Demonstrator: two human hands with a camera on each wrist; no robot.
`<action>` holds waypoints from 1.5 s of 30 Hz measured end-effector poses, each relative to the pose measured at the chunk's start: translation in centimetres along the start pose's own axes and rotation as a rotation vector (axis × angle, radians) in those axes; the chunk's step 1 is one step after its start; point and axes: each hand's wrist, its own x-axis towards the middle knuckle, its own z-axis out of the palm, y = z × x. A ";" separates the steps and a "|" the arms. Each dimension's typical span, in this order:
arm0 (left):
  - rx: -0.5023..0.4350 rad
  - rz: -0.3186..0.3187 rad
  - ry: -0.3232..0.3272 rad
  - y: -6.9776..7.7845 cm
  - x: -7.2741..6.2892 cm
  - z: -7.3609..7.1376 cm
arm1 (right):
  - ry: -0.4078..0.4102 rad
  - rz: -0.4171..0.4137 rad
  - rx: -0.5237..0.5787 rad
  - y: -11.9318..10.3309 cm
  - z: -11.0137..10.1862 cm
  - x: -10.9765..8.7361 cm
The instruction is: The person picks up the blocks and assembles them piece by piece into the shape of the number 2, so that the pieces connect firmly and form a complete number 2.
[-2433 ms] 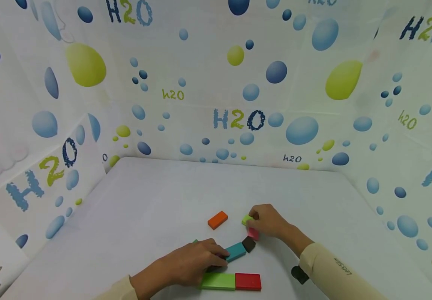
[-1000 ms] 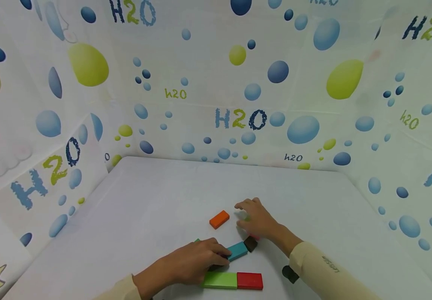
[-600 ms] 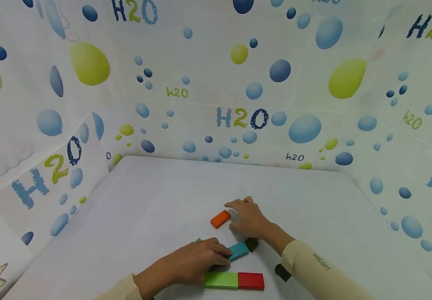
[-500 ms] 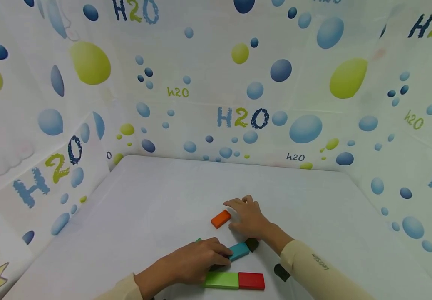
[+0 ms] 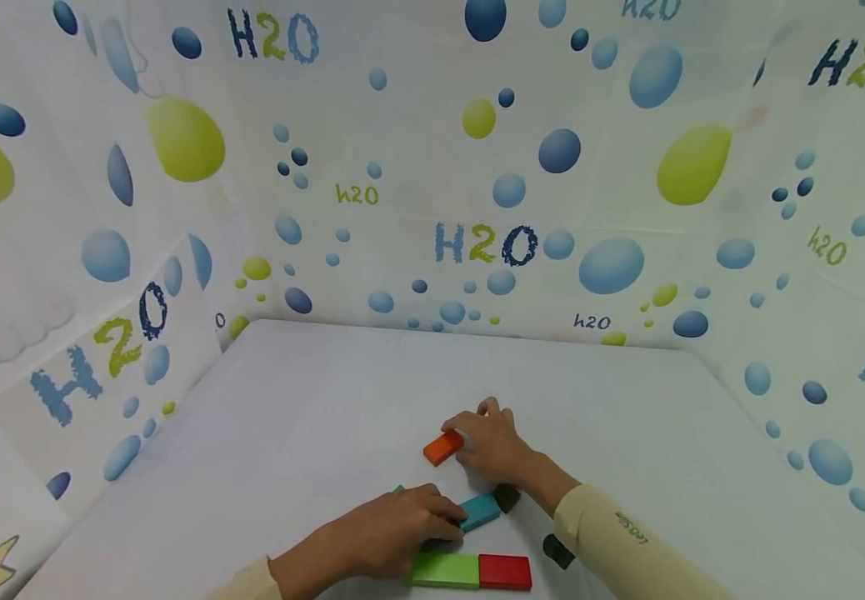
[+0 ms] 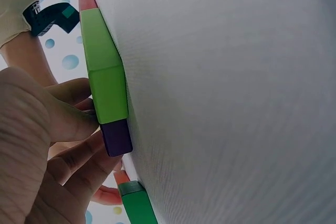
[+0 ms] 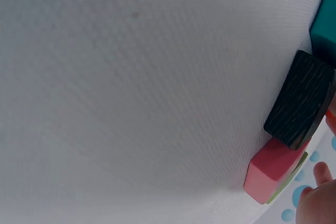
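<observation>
My right hand point(image 5: 494, 446) pinches the right end of an orange block point(image 5: 440, 450) between thumb and index finger. My left hand point(image 5: 395, 533) lies over a line of blocks, its thumb and fingertips gripping the left end of a teal block point(image 5: 481, 512). A dark block point(image 5: 507, 498) touches the teal block's right end. In the right wrist view, a pink block point(image 7: 270, 171) meets the dark block, with a lime sliver point(image 7: 287, 179) behind it. Nearer me lie a lime-green block point(image 5: 445, 571) and a red block point(image 5: 505, 572), end to end.
A purple block point(image 6: 116, 137) adjoins the lime-green one in the left wrist view, and a green block point(image 6: 140, 206) lies beyond. A dark wrist camera point(image 5: 558, 551) sits under the right sleeve. Patterned sheets point(image 5: 402, 125) enclose the white table point(image 5: 312, 400).
My right hand has left the lime and pink blocks, moved left with spread fingers, and closed on the orange block. The left hand stays in place. The view has shifted slightly.
</observation>
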 end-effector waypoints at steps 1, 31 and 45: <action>-0.001 -0.002 -0.001 0.0 0.0 0.0 | 0.005 -0.017 -0.006 0.0 0.0 0.0; -0.024 -0.017 -0.034 -0.1 0.2 0.0 | 0.096 0.029 0.057 2.4 0.5 -1.4; -0.017 -0.031 -0.042 -0.2 0.2 0.1 | 0.090 0.061 0.059 3.2 0.5 -1.9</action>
